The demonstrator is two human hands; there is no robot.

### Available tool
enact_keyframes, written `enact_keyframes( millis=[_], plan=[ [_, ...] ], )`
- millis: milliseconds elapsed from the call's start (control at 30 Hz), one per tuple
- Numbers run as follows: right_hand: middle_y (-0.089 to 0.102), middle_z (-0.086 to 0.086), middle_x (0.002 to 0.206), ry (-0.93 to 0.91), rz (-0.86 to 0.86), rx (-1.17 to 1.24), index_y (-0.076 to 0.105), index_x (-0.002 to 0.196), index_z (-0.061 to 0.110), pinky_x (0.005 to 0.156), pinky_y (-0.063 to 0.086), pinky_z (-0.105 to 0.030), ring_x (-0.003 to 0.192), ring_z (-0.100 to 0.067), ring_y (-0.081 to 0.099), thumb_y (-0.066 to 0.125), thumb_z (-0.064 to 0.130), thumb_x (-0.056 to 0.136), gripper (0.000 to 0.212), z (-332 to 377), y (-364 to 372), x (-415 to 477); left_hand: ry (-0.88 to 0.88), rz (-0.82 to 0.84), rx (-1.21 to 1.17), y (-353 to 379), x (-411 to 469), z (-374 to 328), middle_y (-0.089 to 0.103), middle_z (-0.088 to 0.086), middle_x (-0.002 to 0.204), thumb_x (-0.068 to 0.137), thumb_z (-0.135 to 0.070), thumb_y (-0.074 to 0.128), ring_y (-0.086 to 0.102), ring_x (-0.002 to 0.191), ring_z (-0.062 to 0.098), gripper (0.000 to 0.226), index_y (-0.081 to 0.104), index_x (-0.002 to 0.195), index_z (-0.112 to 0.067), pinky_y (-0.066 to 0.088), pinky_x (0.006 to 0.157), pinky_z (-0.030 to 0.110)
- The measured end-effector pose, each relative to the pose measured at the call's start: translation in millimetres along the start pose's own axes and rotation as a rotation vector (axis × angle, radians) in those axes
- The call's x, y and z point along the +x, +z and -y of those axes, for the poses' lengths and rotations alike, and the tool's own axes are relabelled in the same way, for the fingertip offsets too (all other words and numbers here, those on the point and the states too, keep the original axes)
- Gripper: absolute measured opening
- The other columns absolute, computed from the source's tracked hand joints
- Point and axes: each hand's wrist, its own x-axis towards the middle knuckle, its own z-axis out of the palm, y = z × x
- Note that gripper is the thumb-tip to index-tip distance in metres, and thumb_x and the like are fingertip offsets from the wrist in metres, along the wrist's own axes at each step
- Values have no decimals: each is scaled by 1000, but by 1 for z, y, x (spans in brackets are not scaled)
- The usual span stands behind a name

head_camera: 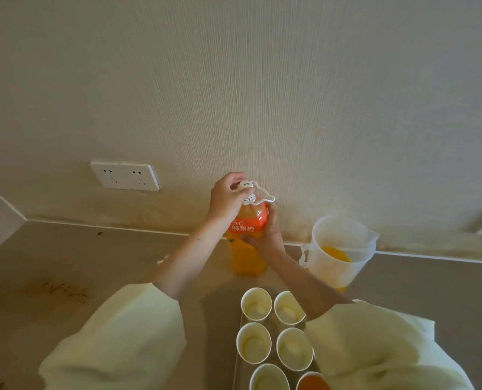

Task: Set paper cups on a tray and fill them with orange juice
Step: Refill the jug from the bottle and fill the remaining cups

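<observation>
My left hand (227,198) pinches the white screw cap (245,185) atop the clear plastic orange-juice bottle (247,257) w/ an orange label, and my right hand (265,235) wraps the btl's body just below. The white paper cups (256,304) stand on the pale flat tray (237,356) nearer me, by my right forearm (one at the bottom edge holds juice). A translucent plastic jug (341,249) w/ some juice sits right of that hand.

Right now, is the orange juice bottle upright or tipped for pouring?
Upright. The bottle stands on the counter, right hand round its body, left hand gripping the cap.
</observation>
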Motion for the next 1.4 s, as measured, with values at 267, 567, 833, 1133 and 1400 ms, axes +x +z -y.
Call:
enact_keyframes(
  millis=[267,567,833,1133,1400],
  plan=[
    [43,-3,140,-6,-10,-9,17,147,31,99,50,-43,127,-23,48,88,19,68,106,-1,0,1,167,53,198,-10,1,7,65,-3,112,85,-18,69,56,103,9,30,64,115,-16,41,86,12],
    [43,-2,141,5,-6,-40,14,147,32,100,49,-46,127,-23,48,85,15,70,105,-5,2,4,186,315,354,-21,13,0,56,-6,135,84,-9,67,44,131,13,54,53,133,-23,23,115,38],
    [41,-4,142,32,-3,-11,16,145,35,102,47,-50,129,-25,45,87,18,67,107,-3,2,3,288,-12,578,-15,8,-7,61,2,114,85,-46,65,54,109,18,43,64,116,-16,45,91,33],
    [41,-1,139,6,3,1,15,138,51,99,49,-52,127,-25,46,86,24,61,108,-1,3,0,343,104,889,-9,13,-30,62,2,116,90,-34,62,51,112,24,33,63,117,-16,40,85,34],
    [41,0,139,0,-1,26,17,139,47,99,49,-52,128,-24,46,84,43,49,113,1,2,0,381,100,1012,-5,12,-35,60,3,115,90,-39,61,48,112,24,34,62,115,-15,38,88,34]
  ],
)
